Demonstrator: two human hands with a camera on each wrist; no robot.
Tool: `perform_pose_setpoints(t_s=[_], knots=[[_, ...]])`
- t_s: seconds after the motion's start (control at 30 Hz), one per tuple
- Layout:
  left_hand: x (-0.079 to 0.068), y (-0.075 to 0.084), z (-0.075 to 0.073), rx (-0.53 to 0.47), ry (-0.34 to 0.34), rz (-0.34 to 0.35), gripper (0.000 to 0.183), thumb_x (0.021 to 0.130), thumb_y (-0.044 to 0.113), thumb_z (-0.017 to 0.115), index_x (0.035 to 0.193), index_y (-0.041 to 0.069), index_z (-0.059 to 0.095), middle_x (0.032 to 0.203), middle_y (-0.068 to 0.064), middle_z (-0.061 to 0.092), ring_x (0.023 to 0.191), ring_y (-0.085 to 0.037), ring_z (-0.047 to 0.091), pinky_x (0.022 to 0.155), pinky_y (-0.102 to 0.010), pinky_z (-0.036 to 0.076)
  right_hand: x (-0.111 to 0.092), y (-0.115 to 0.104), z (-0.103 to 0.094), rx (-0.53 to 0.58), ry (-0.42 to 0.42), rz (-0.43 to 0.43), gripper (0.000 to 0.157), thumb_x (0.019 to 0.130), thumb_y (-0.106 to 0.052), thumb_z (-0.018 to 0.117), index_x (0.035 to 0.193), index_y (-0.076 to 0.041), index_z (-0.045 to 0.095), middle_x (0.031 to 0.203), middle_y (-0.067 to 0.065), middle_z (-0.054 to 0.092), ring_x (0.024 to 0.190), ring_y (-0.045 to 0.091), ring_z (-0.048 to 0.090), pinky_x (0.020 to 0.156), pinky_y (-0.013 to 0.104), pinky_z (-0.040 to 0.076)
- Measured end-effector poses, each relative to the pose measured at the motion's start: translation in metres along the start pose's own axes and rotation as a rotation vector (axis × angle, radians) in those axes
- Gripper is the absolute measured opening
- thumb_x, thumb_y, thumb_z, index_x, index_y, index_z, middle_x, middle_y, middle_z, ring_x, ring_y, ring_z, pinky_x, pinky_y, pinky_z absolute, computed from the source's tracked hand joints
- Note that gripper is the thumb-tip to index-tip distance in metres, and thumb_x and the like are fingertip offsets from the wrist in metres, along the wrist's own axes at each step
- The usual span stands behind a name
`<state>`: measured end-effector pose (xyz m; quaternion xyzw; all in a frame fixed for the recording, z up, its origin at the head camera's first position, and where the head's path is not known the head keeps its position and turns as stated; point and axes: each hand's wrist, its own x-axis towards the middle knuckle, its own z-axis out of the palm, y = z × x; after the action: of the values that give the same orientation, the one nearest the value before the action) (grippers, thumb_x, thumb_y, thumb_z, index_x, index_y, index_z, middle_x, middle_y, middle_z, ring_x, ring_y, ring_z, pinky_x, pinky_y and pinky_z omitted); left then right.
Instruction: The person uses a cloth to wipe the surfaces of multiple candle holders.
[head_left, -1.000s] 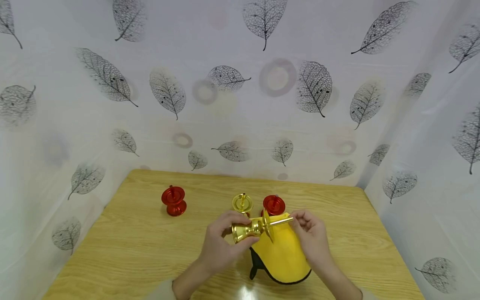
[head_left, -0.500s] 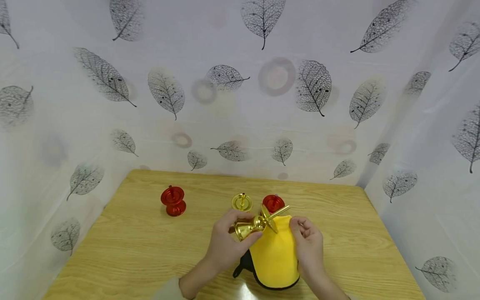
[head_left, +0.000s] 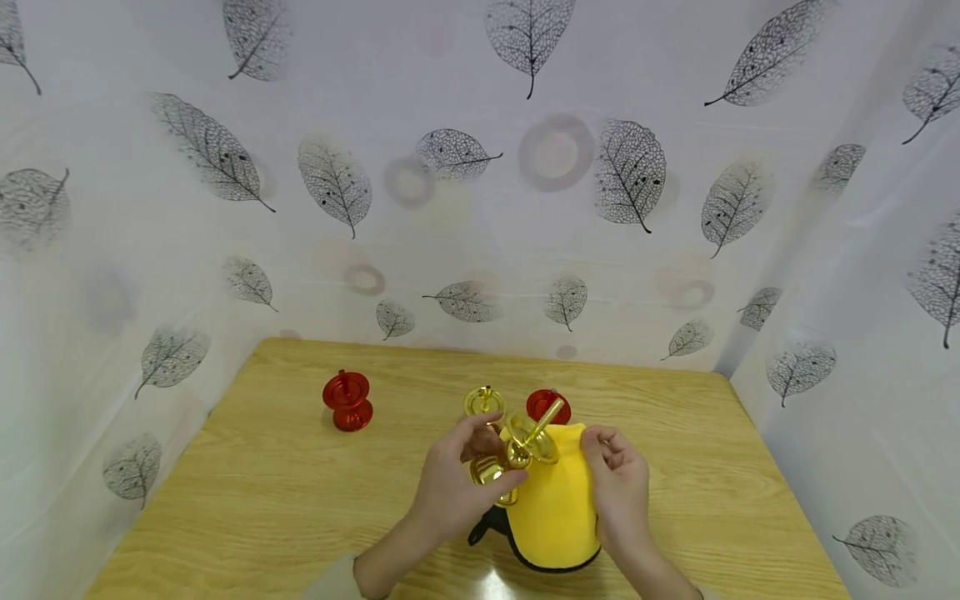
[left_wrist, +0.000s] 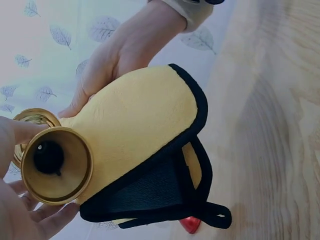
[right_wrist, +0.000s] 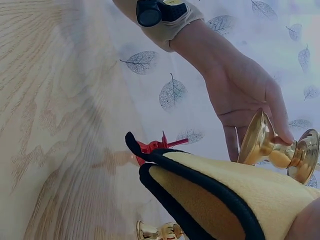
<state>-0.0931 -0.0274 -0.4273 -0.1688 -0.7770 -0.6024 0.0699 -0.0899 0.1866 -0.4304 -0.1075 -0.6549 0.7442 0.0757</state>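
A gold candlestick (head_left: 519, 455) is tilted in my left hand (head_left: 453, 487), gripped between thumb and fingers, its spike pointing up and right. In the left wrist view, the hollow underside of its base (left_wrist: 59, 165) faces the camera. With thumb and fingertips, my right hand (head_left: 622, 487) pinches the upper right edge of a yellow cloth mitt (head_left: 553, 517) with black edging. The mitt hangs just behind the candlestick; whether they touch I cannot tell. Its two layers part at the lower edge in the right wrist view, and a black panel (left_wrist: 145, 185) and loop show in the left wrist view.
Toward the back of the wooden table (head_left: 285, 492) stand a red candlestick (head_left: 347, 402) at left, a gold one (head_left: 484, 403) in the middle and another red one (head_left: 547, 406) partly behind the mitt. A leaf-patterned curtain (head_left: 465, 225) encloses the back and sides.
The gold candlestick has turned in my left hand, its spike swinging from nearly level to pointing up. My right hand has left the spike's tip, and the mitt has shifted slightly left.
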Motion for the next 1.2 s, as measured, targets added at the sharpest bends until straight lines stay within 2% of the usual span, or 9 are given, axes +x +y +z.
perform_pose_setpoints(t_s=[0.17,0.3,0.43,0.57,0.83,0.93,1.07,1.2], knots=[[0.002,0.001,-0.003,-0.043,-0.065,-0.101,0.068,0.079,0.017,0.093,0.139,0.009,0.062,0.103,-0.004,0.072,0.084,-0.006,0.069,0.079,-0.022,0.061,0.0,-0.002,0.002,0.004,-0.001,0.006,0.015,0.106,-0.024,0.063,0.099,-0.012,0.067,0.084,-0.008,0.079,0.073,0.009,0.075,0.067,0.025,0.064],[0.004,0.001,-0.004,-0.115,-0.106,-0.181,0.07,0.081,0.019,0.092,0.142,0.007,0.06,0.107,-0.01,0.071,0.084,-0.008,0.069,0.077,-0.021,0.06,-0.001,-0.003,0.004,0.003,0.007,0.014,0.016,0.106,-0.026,0.063,0.1,-0.012,0.067,0.083,-0.008,0.078,0.072,0.008,0.074,0.067,0.025,0.064],[0.005,0.002,-0.003,-0.23,-0.12,-0.249,0.072,0.084,0.019,0.09,0.144,0.002,0.056,0.111,-0.016,0.071,0.087,-0.015,0.071,0.077,-0.022,0.063,-0.003,-0.005,0.006,0.006,0.03,0.029,0.017,0.106,-0.027,0.062,0.1,-0.013,0.068,0.081,-0.008,0.077,0.07,0.008,0.072,0.065,0.024,0.063],[0.006,0.004,-0.001,-0.284,-0.115,-0.297,0.072,0.085,0.02,0.089,0.145,0.0,0.054,0.111,-0.018,0.071,0.086,-0.017,0.073,0.072,-0.023,0.063,-0.004,-0.005,0.007,0.009,0.05,0.045,0.017,0.106,-0.029,0.062,0.1,-0.014,0.069,0.081,-0.008,0.076,0.071,0.008,0.072,0.066,0.024,0.063],[0.005,-0.002,0.004,-0.316,-0.111,-0.336,0.068,0.088,0.02,0.086,0.145,0.002,0.052,0.11,-0.016,0.07,0.083,-0.015,0.072,0.067,-0.023,0.061,-0.009,0.0,0.008,0.002,0.075,0.029,0.01,0.103,-0.022,0.068,0.097,-0.016,0.072,0.081,-0.01,0.079,0.071,0.006,0.073,0.066,0.023,0.063],[0.005,-0.002,0.005,-0.324,-0.099,-0.339,0.07,0.088,0.02,0.086,0.145,0.0,0.051,0.111,-0.017,0.069,0.084,-0.017,0.073,0.067,-0.024,0.062,-0.013,0.0,0.01,-0.018,0.034,-0.014,0.007,0.102,-0.016,0.07,0.104,-0.011,0.076,0.086,-0.008,0.08,0.074,0.008,0.075,0.068,0.025,0.064],[0.006,-0.002,0.005,-0.32,-0.087,-0.345,0.072,0.088,0.023,0.087,0.145,-0.001,0.049,0.113,-0.017,0.068,0.086,-0.019,0.072,0.067,-0.027,0.063,-0.02,-0.001,0.011,-0.018,-0.071,-0.097,0.025,0.097,-0.001,0.072,0.12,0.006,0.072,0.099,-0.003,0.082,0.084,0.012,0.078,0.074,0.029,0.066],[0.006,-0.002,0.004,-0.318,-0.087,-0.342,0.071,0.088,0.024,0.087,0.144,0.0,0.05,0.112,-0.017,0.068,0.086,-0.02,0.072,0.067,-0.028,0.064,-0.023,0.0,0.012,-0.031,-0.13,-0.144,0.03,0.097,0.001,0.071,0.125,0.011,0.068,0.106,-0.003,0.082,0.088,0.012,0.078,0.076,0.03,0.067]])
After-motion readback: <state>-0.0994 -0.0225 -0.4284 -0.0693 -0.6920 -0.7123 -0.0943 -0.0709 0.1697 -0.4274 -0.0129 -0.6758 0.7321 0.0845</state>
